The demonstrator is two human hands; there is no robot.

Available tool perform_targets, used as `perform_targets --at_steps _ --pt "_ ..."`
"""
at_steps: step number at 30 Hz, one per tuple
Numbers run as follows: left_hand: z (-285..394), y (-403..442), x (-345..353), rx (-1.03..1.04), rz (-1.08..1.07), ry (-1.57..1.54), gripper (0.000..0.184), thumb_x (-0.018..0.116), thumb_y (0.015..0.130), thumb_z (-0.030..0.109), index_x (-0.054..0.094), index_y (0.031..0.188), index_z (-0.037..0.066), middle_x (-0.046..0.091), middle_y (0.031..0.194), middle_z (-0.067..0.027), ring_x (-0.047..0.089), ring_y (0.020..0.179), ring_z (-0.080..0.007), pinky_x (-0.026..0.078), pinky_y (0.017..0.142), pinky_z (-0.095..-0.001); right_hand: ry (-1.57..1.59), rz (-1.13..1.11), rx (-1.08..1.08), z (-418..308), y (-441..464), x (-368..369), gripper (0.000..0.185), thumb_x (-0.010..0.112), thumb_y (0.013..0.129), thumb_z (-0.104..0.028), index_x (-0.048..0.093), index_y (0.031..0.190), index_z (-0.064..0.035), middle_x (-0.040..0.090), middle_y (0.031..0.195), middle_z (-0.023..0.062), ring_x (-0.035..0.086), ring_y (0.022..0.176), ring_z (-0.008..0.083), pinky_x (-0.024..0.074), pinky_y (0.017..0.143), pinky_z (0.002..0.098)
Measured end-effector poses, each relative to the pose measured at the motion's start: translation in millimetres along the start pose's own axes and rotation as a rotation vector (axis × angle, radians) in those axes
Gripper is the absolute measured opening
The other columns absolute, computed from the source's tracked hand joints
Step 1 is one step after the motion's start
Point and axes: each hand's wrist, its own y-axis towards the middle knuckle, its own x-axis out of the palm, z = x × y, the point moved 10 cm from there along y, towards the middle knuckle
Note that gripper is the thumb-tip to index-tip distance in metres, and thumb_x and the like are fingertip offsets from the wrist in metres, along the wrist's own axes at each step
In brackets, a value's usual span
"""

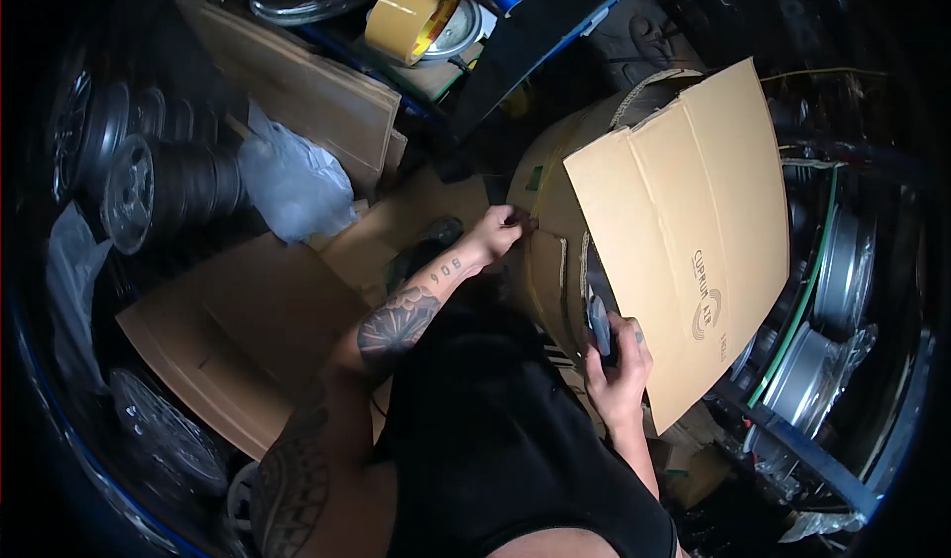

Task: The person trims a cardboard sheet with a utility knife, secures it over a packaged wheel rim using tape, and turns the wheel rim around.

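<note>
Both hands (495,236) (620,372) apart, fingers (630,338) curled

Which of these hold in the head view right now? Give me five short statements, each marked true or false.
1. The right hand holds a dark tool. True.
2. The left hand grips the tape roll. False: the left hand is at the cardboard wrap, well apart from the tape roll.
3. The printed panel reads "CUPRUM AIR". True.
4. The pale plastic lies on the printed panel. False: it is apart, left of it.
5. The tape roll is brown. True.
</note>
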Motion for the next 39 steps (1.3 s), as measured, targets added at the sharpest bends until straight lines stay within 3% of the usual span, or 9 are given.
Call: perform_targets --at_steps 4,8,11,12,15,21,25,31,39 --pt "-10 7 1 -0.063 -0.077 -0.054 0.028 0.065 0.103 0.020 0.066 0.125 0.002 0.070 0.116 -0.0063 0.065 0.105 -0.0148 0.055 0.089 -0.0346 0.067 0.025 0.079 -13 -6 -5 0.029 0.070 0.085 0.003 0.066 0.113 0.0004 0.070 0.086 0.0181 0.071 0.074 0.0355 0.0557 0.069 0.0396" --pt "-12 -7 -4 -0.333 0.051 -0.216 0.031 0.063 0.104 0.019 0.062 0.130 0.003 0.069 0.113 -0.0079 0.067 0.104 -0.0198 0.059 0.089 -0.0434 0.212 -0.214 0.202 -21 -27 21 0.025 0.070 0.091 -0.005 0.067 0.115 -0.0022 0.070 0.082 0.0190 0.072 0.069 0.0343 0.0571 0.065 0.0404" --pt "3 -12 5 -0.335 -0.095 -0.172 0.030 0.061 0.105 0.020 0.061 0.130 0.003 0.069 0.110 -0.0093 0.069 0.101 -0.0222 0.060 0.088 -0.0471 0.139 -0.486 0.269 -5 -36 69 0.024 0.065 0.095 -0.009 0.062 0.117 -0.0002 0.070 0.106 0.0269 0.073 0.087 0.0406 0.0573 0.076 0.0488" --pt "6 -17 4 -0.343 -0.046 -0.154 0.028 0.058 0.106 0.021 0.062 0.127 0.003 0.068 0.108 -0.0100 0.069 0.097 -0.0222 0.060 0.088 -0.0457 0.100 -0.436 0.260 4 -38 80 0.026 0.062 0.095 -0.009 0.059 0.118 0.0024 0.066 0.121 0.0302 0.070 0.099 0.0441 0.0562 0.085 0.0526" --pt "-2 -23 6 -0.322 -0.069 -0.177 0.033 0.059 0.105 0.027 0.062 0.128 0.003 0.068 0.116 -0.0097 0.067 0.104 -0.0215 0.055 0.092 -0.0439 0.054 -0.342 0.147 4 -50 89 0.028 0.060 0.095 -0.007 0.058 0.120 0.0042 0.066 0.125 0.0303 0.068 0.104 0.0461 0.0565 0.090 0.0524" --pt "-53 -21 -16 -0.228 0.220 -0.369 0.035 0.048 0.111 0.029 0.063 0.128 0.002 0.071 0.116 -0.0072 0.069 0.105 -0.0200 0.057 0.090 -0.0380 0.023 -0.234 0.090 12 -62 97 0.041 0.063 0.091 -0.005 0.056 0.131 0.0028 0.067 0.117 0.0277 0.068 0.101 0.0459 0.0573 0.083 0.0521" --pt "-55 -26 6 -0.237 -0.092 -0.484 0.036 0.049 0.111 0.034 0.064 0.129 0.006 0.071 0.120 -0.0082 0.068 0.111 -0.0214 0.057 0.097 -0.0409 -0.015 -0.217 0.108 26 -77 104 0.046 0.067 0.087 -0.003 0.056 0.132 -0.0006 0.068 0.121 0.0231 0.069 0.101 0.0421 0.0586 0.083 0.0497" --pt "-17 -33 30 -0.124 -0.256 -0.562 0.034 0.050 0.110 0.017 0.052 0.142 0.006 0.065 0.133 -0.0078 0.066 0.118 -0.0234 0.054 0.103 -0.0410 -0.200 0.270 -0.240 7 -80 74 0.063 0.078 0.066 0.000 0.068 0.127 -0.0106 0.065 0.119 0.0093 0.071 0.092 0.0279 0.0609 0.070 0.0396" --pt "-31 -15 44 -0.296 -0.279 -0.533 0.031 0.060 0.106 0.017 0.058 0.133 0.002 0.068 0.126 -0.0112 0.067 0.113 -0.0254 0.058 0.096 -0.0434 -0.373 0.337 0.072 8 -60 63 0.051 0.076 0.076 -0.003 0.068 0.124 -0.0177 0.065 0.107 0.0054 0.071 0.084 0.0293 0.0587 0.065 0.0436"
